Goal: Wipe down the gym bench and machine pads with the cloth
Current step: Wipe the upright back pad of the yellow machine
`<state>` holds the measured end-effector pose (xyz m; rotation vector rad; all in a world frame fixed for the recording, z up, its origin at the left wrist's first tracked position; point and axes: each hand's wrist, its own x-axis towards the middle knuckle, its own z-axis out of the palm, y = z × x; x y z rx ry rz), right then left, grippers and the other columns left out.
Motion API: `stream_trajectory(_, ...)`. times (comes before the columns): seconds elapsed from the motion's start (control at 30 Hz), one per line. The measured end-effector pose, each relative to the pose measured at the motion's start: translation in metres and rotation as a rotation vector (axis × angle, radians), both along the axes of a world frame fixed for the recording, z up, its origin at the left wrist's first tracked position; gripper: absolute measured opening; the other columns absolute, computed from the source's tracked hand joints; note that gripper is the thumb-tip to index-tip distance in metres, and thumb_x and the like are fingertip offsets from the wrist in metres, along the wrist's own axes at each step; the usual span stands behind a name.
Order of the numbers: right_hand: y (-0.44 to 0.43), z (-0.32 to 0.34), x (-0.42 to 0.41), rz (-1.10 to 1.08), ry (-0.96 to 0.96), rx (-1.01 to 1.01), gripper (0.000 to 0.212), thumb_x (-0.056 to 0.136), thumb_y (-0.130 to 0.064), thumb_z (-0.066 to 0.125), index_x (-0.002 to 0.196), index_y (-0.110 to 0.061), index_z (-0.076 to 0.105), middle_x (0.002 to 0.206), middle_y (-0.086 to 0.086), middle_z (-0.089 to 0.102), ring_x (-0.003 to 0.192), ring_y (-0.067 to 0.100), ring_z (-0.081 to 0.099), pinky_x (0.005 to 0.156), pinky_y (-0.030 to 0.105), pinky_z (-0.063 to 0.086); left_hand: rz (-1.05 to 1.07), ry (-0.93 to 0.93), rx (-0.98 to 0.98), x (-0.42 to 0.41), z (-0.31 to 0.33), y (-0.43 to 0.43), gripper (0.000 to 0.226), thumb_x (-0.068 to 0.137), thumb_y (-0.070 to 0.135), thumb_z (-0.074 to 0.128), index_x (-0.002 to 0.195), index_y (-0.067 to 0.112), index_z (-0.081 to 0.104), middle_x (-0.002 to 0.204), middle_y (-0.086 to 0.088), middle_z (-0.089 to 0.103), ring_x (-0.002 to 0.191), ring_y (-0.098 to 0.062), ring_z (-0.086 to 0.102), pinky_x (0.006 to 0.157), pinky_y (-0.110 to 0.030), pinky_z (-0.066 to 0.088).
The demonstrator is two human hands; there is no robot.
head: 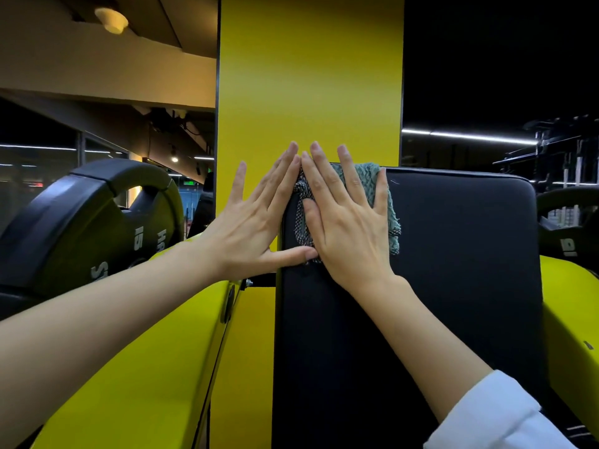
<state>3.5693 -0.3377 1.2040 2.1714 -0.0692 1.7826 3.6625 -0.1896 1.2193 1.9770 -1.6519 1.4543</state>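
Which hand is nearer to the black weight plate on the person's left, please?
Left. The left hand is right of the weight plate; the right hand presses the cloth farther right.

Left black weight plate (81, 222): white "15", plus cut-off letters "HA" and "S" | right black weight plate (565, 218): white marking, rotated, partly cut off, unreadable

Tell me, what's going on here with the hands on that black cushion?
A person is wiping the upright black pad of a yellow gym machine. The right hand lies flat with its fingers spread and presses a grey-green cloth against the pad's upper left corner. The left hand, also flat, rests at the pad's left edge, its thumb touching the cloth's lower end. A black weight plate sits on the machine to the left.
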Motion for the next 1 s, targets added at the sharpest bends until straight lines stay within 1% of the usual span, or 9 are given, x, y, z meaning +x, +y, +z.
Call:
stream_trajectory(0.17, 0.003, -0.010, -0.002, 0.015, -0.003, 0.038, 0.064, 0.099, -0.055, 0.032, 0.156, -0.025, 0.027, 0.163, -0.009, 0.020, 0.152, 0.017, 0.011, 0.121, 0.056, -0.001, 0.015, -0.028, 0.042, -0.002, 0.004, 0.008, 0.120, 0.078, 0.087, 0.031, 0.156, 0.005, -0.009, 0.165, -0.008, -0.017, 0.153, -0.018, -0.012, 0.117, -0.066, -0.007)
stream_trajectory(0.33, 0.003, -0.039, -0.010, 0.023, -0.005, 0.023, 0.062, 0.098, -0.044, 0.039, 0.155, -0.023, 0.029, 0.163, -0.007, 0.022, 0.152, 0.020, 0.013, 0.118, 0.063, 0.001, 0.061, -0.056, 0.109, -0.002, 0.009, 0.015, 0.129, 0.072, 0.092, 0.032, 0.155, 0.006, -0.013, 0.164, -0.007, -0.020, 0.152, -0.019, -0.016, 0.116, -0.067, -0.005)
stream_trajectory(0.4, 0.003, -0.052, -0.011, 0.023, -0.004, 0.008, 0.059, 0.100, -0.041, 0.038, 0.155, -0.024, 0.028, 0.163, -0.007, 0.023, 0.152, 0.020, 0.014, 0.117, 0.066, 0.002, 0.058, -0.046, 0.144, -0.003, 0.011, 0.016, 0.131, 0.069, 0.094, 0.033, 0.155, 0.008, -0.017, 0.163, -0.005, -0.024, 0.151, -0.017, -0.018, 0.117, -0.066, -0.006)
stream_trajectory(0.47, 0.002, -0.054, -0.010, 0.028, -0.003, -0.020, 0.056, 0.102, -0.037, 0.035, 0.155, -0.023, 0.028, 0.162, -0.006, 0.024, 0.152, 0.021, 0.015, 0.116, 0.067, 0.006, 0.052, -0.028, 0.171, -0.002, 0.013, 0.018, 0.132, 0.067, 0.095, 0.032, 0.154, 0.011, -0.020, 0.162, -0.002, -0.028, 0.151, -0.015, -0.019, 0.118, -0.064, -0.008)
stream_trajectory(0.53, 0.001, -0.047, -0.008, 0.045, 0.001, -0.042, 0.054, 0.103, -0.034, 0.034, 0.155, -0.020, 0.030, 0.162, -0.004, 0.026, 0.152, 0.022, 0.016, 0.117, 0.065, 0.009, 0.054, -0.018, 0.200, -0.003, 0.017, 0.021, 0.131, 0.067, 0.095, 0.032, 0.153, 0.013, -0.023, 0.161, 0.002, -0.031, 0.150, -0.011, -0.021, 0.119, -0.060, -0.012)
stream_trajectory(0.63, -0.001, -0.033, -0.003, 0.099, -0.017, -0.028, 0.052, 0.103, -0.029, 0.034, 0.154, -0.017, 0.033, 0.161, -0.001, 0.028, 0.151, 0.020, 0.017, 0.120, 0.056, 0.008, 0.081, -0.036, 0.230, -0.002, 0.022, 0.026, 0.126, 0.069, 0.094, 0.030, 0.153, 0.016, -0.025, 0.159, 0.005, -0.034, 0.148, -0.007, -0.025, 0.118, -0.054, -0.018)
stream_trajectory(0.73, 0.003, -0.016, 0.003, 0.130, -0.062, 0.019, 0.052, 0.104, -0.028, 0.034, 0.154, -0.016, 0.032, 0.161, 0.000, 0.029, 0.151, 0.019, 0.018, 0.121, 0.051, 0.008, 0.084, -0.031, 0.239, -0.004, 0.024, 0.026, 0.128, 0.068, 0.094, 0.031, 0.152, 0.016, -0.025, 0.159, 0.005, -0.034, 0.147, -0.006, -0.026, 0.118, -0.053, -0.019)
stream_trajectory(0.9, 0.014, 0.004, 0.014, 0.129, -0.141, 0.092, 0.052, 0.104, -0.028, 0.031, 0.154, -0.016, 0.031, 0.161, -0.001, 0.028, 0.151, 0.019, 0.018, 0.122, 0.050, 0.007, 0.068, -0.001, 0.222, -0.004, 0.020, 0.023, 0.133, 0.067, 0.095, 0.038, 0.152, 0.015, -0.027, 0.160, 0.005, -0.032, 0.149, -0.008, -0.021, 0.119, -0.056, -0.013)
stream_trajectory(1.0, 0.015, -0.005, 0.014, 0.122, -0.136, 0.052, 0.052, 0.104, -0.029, 0.033, 0.154, -0.016, 0.031, 0.161, -0.001, 0.028, 0.151, 0.020, 0.018, 0.122, 0.052, 0.008, 0.077, -0.008, 0.209, -0.003, 0.019, 0.022, 0.134, 0.067, 0.095, 0.037, 0.152, 0.014, -0.026, 0.160, 0.004, -0.033, 0.149, -0.008, -0.021, 0.120, -0.055, -0.014)
